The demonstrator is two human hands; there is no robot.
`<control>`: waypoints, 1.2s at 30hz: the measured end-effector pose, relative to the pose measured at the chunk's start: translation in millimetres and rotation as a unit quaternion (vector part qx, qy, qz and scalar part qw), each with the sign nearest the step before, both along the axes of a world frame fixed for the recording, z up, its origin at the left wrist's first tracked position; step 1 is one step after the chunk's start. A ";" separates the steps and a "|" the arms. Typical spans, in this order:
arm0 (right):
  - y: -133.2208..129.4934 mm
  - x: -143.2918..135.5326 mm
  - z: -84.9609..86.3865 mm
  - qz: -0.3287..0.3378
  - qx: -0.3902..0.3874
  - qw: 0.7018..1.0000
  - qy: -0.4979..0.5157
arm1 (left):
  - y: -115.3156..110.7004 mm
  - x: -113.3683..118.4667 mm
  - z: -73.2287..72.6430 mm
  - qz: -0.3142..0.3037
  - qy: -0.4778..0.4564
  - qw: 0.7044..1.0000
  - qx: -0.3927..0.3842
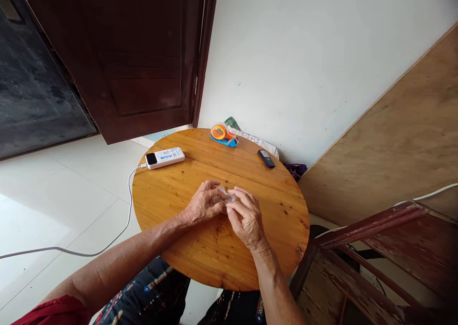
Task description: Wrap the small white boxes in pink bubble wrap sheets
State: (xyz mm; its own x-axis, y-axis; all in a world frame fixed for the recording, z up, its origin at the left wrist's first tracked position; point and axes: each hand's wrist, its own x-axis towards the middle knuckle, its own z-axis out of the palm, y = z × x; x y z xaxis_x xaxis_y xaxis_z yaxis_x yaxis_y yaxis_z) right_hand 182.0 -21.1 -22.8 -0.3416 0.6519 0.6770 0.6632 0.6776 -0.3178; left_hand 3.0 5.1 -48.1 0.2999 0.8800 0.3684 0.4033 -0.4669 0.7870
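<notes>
A small piece of clear crinkled plastic (229, 197) is between both hands, over the middle of the round wooden table (214, 253). My left hand (204, 202) has its fingers curled on the plastic's left side. On the right side, my right hand (246, 216) holds the plastic between thumb and fingers. Parts of the plastic are hidden under the fingers, and whether anything is inside it cannot be made out.
A white power bank (166, 157) with a cable lies at the table's back left. An orange and blue tape dispenser (224, 135) stands at the back edge, and a dark blue phone-like device (266, 158) lies back right. A wooden chair (361, 258) is at the right.
</notes>
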 end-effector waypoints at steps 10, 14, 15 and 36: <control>9.9 10.6 -13.7 -0.061 -0.026 0.997 0.033 | -0.2 -1.5 0.4 -0.005 0.006 1.000 0.004; 10.5 7.7 -15.9 -0.063 -0.019 0.998 -0.002 | 0.6 -2.1 0.7 -0.006 0.005 1.000 0.002; 10.4 7.3 -16.0 -0.062 -0.021 0.998 0.001 | 0.6 -2.5 0.8 -0.008 0.002 1.000 0.003; 8.3 6.4 -10.6 -0.003 -0.032 0.998 0.050 | 2.8 -3.9 -1.2 -0.024 -0.034 0.999 -0.006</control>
